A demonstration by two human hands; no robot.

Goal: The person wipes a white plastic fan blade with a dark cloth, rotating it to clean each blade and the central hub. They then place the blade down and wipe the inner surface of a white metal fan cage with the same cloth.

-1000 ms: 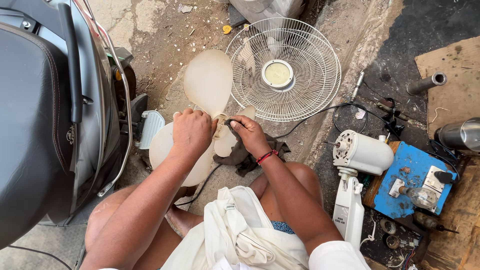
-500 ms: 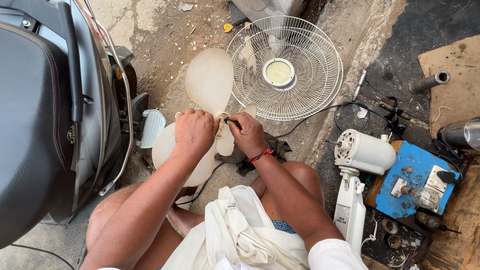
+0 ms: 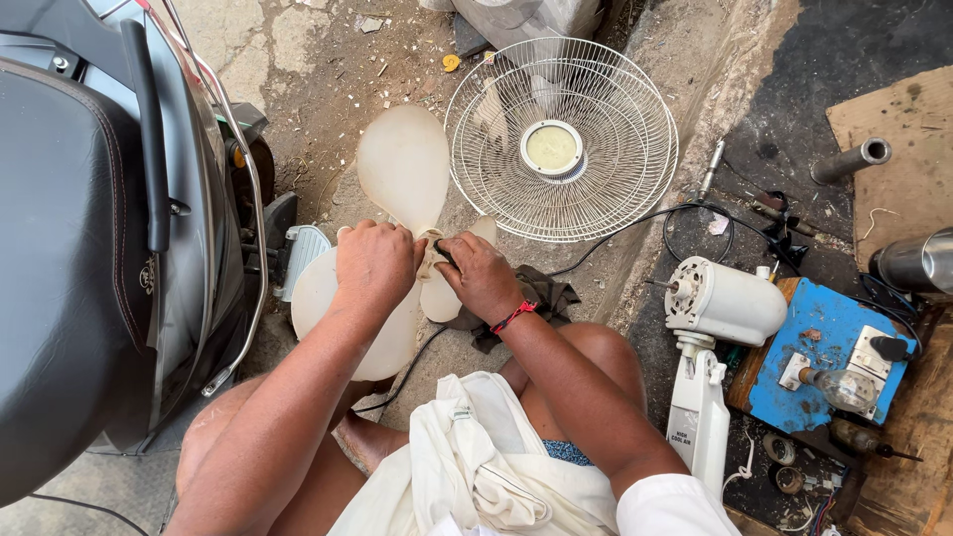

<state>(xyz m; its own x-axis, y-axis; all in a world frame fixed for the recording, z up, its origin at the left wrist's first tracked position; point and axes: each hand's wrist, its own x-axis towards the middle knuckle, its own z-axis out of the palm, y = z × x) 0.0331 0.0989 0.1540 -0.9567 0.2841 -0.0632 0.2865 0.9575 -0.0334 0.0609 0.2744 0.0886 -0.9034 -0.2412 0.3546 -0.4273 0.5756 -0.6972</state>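
Both hands stay locked on the cream translucent plastic fan blade [image 3: 402, 179]: the left hand [image 3: 375, 263] clamps over its hub, the right hand [image 3: 481, 278] pinches a dark tool at the centre. Little has shifted in the past second, so the hub work goes on, blade low beside the round white wire fan guard [image 3: 562, 139]. The white fan motor housing [image 3: 725, 298] waits rightward.

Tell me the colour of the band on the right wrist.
Red, on the right hand's wristband; the head view shows it.
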